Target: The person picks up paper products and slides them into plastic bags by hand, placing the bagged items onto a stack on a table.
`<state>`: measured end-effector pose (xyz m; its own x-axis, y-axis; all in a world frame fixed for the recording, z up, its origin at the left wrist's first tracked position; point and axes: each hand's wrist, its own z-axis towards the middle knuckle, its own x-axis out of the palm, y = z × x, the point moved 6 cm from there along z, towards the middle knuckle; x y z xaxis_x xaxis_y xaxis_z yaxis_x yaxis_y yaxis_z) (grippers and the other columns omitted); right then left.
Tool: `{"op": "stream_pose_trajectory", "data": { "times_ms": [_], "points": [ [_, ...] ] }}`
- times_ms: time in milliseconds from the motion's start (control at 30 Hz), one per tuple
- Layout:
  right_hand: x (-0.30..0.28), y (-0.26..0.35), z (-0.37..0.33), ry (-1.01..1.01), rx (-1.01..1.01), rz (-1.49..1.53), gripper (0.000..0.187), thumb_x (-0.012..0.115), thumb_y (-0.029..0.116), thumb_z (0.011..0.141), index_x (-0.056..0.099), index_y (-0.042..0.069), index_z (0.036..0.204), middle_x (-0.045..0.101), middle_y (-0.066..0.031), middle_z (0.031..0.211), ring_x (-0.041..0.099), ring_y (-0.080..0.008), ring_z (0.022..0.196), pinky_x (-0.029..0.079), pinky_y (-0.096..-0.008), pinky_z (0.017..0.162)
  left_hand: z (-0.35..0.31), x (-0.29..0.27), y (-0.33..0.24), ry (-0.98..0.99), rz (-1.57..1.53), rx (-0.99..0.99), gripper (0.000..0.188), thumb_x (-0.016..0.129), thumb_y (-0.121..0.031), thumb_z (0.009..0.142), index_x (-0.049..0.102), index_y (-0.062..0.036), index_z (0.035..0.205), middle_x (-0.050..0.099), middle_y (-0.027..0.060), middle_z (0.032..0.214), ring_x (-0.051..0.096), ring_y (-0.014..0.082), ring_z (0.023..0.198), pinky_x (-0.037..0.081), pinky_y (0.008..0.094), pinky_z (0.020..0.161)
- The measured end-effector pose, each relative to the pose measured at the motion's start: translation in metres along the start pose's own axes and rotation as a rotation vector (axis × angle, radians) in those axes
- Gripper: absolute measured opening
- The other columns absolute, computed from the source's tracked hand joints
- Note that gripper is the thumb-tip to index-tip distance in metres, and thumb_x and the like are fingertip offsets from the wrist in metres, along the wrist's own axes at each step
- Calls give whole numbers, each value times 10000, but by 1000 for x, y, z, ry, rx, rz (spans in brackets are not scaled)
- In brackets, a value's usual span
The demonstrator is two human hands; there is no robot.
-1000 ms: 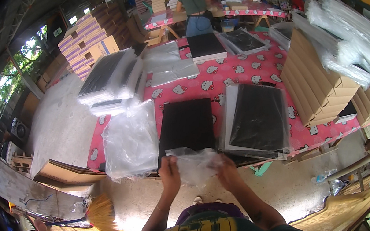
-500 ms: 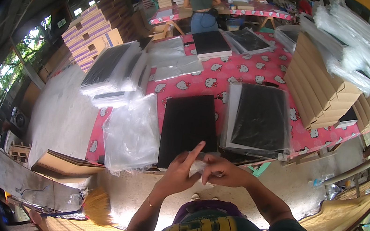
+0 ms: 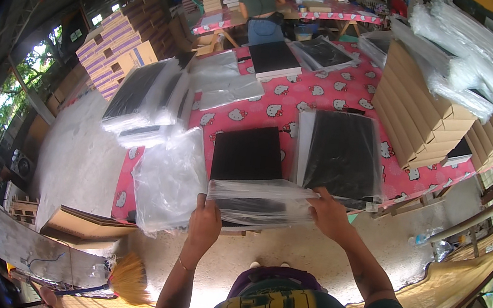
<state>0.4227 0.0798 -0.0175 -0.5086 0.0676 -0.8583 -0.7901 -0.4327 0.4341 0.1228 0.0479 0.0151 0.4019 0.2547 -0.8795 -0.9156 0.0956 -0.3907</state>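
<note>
A clear plastic bag (image 3: 261,195) is stretched sideways between my two hands, over the near part of a black flat rectangular item (image 3: 248,153) on the table. My left hand (image 3: 205,221) is closed on the bag's left end. At its right end my right hand (image 3: 331,214) pinches the film, close to the near edge of a black item in clear plastic (image 3: 347,155). Left of my left hand lies a pile of clear plastic bags (image 3: 168,174). The lower part of the black item shows dimly through the stretched film.
Bagged black items are stacked (image 3: 144,95) at the left edge of the pink patterned table (image 3: 246,113). Folded brown cartons (image 3: 419,115) stand at the right, with plastic-wrapped bundles (image 3: 463,49) on top. A person (image 3: 260,8) stands beyond the table. A broom (image 3: 131,279) lies below left.
My hands have moved apart, from close together at the black item's near edge. The plastic that was bunched between them is now spread wide across the item.
</note>
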Motion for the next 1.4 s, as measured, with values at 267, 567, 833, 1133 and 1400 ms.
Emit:
{"op": "stream_pose_trajectory", "data": {
  "times_ms": [267, 567, 833, 1133, 1400],
  "points": [
    [-33, 13, 11, 40, 129, -23, 343, 724, 326, 770, 665, 25, 923, 548, -95, 1116, 613, -314, 942, 521, -412, 773, -6, -46, 2, 42, -245, 469, 387, 675, -307, 829, 605, 69, 894, 579, 202, 1029, 627, 343, 884, 534, 410, 642],
    [5, 28, 7, 123, 303, 1847, 280, 601, 261, 912, 581, 35, 1077, 651, -78, 874, 636, -210, 712, 509, -265, 721, -23, -22, -3, 709, -675, 169, 148, 650, -73, 848, 635, -53, 993, 664, 91, 883, 642, 201, 800, 536, 315, 702],
    [48, 67, -11, 565, -28, 1156, 260, 620, 203, 901, 619, 55, 1115, 638, -20, 924, 571, -96, 857, 462, -284, 776, -10, -23, 63, 456, -1763, -430, 297, 534, -325, 947, 637, -59, 863, 656, 75, 846, 636, 158, 735, 525, 323, 667],
    [84, 87, -26, 535, 187, 1168, 193, 611, 250, 905, 623, 59, 931, 623, -24, 834, 578, -128, 760, 458, -293, 664, -11, -31, 99, 415, -1869, -200, 250, 591, -314, 916, 602, -64, 915, 649, 82, 801, 660, 246, 830, 523, 342, 723],
    [94, 54, -36, 421, 236, 1955, 422, 628, 122, 766, 545, 38, 1171, 641, -165, 1057, 623, -296, 973, 503, -393, 813, -43, -12, 124, 897, -1456, -141, 162, 584, -172, 873, 604, -16, 833, 646, 75, 845, 590, 146, 822, 417, 325, 949]
  ]
}}
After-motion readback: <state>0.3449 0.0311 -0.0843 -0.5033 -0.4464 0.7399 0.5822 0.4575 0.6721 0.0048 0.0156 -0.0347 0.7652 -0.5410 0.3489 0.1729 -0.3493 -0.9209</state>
